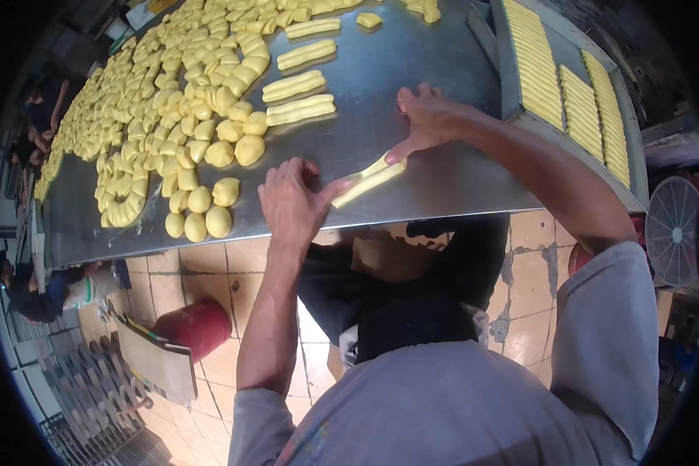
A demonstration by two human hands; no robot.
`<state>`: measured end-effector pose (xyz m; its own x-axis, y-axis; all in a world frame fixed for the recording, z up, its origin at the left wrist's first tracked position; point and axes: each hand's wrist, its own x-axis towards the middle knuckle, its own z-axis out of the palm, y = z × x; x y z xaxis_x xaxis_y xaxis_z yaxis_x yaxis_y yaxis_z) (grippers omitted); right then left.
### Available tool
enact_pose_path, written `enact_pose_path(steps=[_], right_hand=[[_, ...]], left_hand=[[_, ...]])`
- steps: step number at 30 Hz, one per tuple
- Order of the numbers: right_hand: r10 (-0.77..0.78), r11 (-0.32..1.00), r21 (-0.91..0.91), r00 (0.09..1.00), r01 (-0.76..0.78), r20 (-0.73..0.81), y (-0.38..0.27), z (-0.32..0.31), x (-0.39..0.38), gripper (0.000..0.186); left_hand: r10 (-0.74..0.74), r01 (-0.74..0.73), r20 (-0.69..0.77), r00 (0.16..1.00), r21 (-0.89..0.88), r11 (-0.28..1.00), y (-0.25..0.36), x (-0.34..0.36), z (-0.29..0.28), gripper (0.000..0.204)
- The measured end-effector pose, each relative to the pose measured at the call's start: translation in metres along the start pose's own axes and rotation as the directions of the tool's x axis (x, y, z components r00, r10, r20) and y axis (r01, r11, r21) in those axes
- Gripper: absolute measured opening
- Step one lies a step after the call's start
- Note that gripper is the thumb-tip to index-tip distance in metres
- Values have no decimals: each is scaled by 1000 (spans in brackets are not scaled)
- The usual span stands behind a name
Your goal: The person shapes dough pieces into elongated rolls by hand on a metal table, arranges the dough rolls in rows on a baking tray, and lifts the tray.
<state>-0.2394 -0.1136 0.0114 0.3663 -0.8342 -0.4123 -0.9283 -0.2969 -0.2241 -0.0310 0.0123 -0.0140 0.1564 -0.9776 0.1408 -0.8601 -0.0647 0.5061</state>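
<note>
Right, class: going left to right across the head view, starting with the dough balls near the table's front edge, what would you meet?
Dough balls → left hand → dough strip → right hand → metal tray → fan.

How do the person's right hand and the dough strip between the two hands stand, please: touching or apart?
Touching: the head view shows the right hand with its thumb on the dough strip's right end.

Dough strip [370, 182] | yellow | grooved lengthwise | slanted | by near edge of metal table [419, 58]
</note>
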Motion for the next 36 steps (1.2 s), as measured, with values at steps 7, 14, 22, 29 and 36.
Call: enact_pose_path(steps=[7, 14, 22, 29, 36], right_hand=[[-118, 983, -129, 985, 135, 128, -40, 1, -3, 107], [57, 992, -112, 996, -48, 73, -7, -7, -10, 108], [52, 997, 61, 998, -49, -39, 14, -5, -5, 93], [-80, 996, -39, 995, 82, 64, -19, 2, -17, 91], [-75, 997, -7, 997, 75, 27, -1, -2, -10, 93]], left_hand=[[43, -85, 254, 966, 155, 984, 10, 18, -15, 70], [239, -232, -21, 971, 156, 960, -20, 0, -3, 65], [53, -58, 37, 998, 149, 987, -17, 9, -7, 59], [-24, -25, 250, 968, 191, 981, 36, 19, -3, 71], [81, -108, 162, 983, 169, 980, 10, 17, -3, 65]])
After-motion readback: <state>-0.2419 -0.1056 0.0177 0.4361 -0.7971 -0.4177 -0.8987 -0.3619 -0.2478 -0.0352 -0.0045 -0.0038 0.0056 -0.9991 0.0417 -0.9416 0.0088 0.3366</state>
